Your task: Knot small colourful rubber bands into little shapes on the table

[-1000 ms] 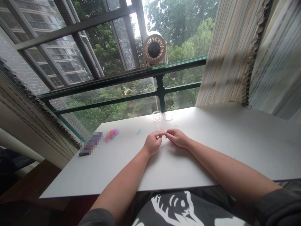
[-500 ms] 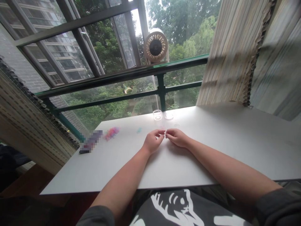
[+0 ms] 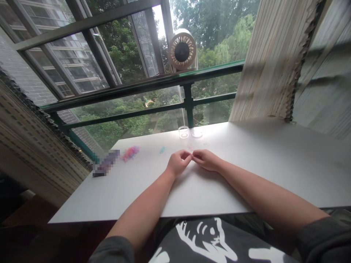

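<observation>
Over the middle of the white table [image 3: 131,193], my left hand [image 3: 178,162] and my right hand [image 3: 207,160] meet at the fingertips. The fingers of each are pinched together, and whatever they hold is too small to make out. Just beyond the fingertips lies a faint pink patch of small bits [image 3: 190,147]. A small teal cluster [image 3: 162,149] lies to the left, and farther left is a pile of pink, purple and red pieces [image 3: 130,153]. Behind my hands stand a clear round container [image 3: 183,132] and a clear shallow dish [image 3: 196,134].
A blurred dark object [image 3: 106,163] lies at the table's left edge. Beyond the table, a round fan [image 3: 182,51] sits on the green window railing [image 3: 142,83]. Curtains hang at both sides.
My fingertips have come together, closing the small gap between my hands. The view has shifted slightly; the things on the table lie as before.
</observation>
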Action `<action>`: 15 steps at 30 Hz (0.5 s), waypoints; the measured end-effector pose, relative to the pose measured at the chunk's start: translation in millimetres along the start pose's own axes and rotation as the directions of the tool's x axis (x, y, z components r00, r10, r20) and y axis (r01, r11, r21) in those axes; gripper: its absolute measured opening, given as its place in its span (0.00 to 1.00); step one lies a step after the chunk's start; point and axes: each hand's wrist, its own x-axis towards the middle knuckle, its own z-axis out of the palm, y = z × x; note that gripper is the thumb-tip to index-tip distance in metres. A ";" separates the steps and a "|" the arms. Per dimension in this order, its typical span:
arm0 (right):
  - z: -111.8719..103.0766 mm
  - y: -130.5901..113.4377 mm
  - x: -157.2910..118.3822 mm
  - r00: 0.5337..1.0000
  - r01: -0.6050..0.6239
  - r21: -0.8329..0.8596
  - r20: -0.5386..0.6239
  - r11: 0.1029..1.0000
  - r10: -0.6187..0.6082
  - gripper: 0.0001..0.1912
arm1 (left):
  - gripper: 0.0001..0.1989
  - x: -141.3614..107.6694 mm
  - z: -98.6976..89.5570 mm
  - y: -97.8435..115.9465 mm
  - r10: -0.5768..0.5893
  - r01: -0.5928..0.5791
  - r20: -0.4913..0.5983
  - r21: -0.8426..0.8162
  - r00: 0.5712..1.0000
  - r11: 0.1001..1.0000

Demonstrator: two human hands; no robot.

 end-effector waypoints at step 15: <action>-2.7 0.1 -0.2 1.000 0.001 0.053 0.009 0.999 -0.001 0.12 | 0.08 0.8 0.1 0.9 -0.004 0.004 -0.003 -0.021 1.000 1.000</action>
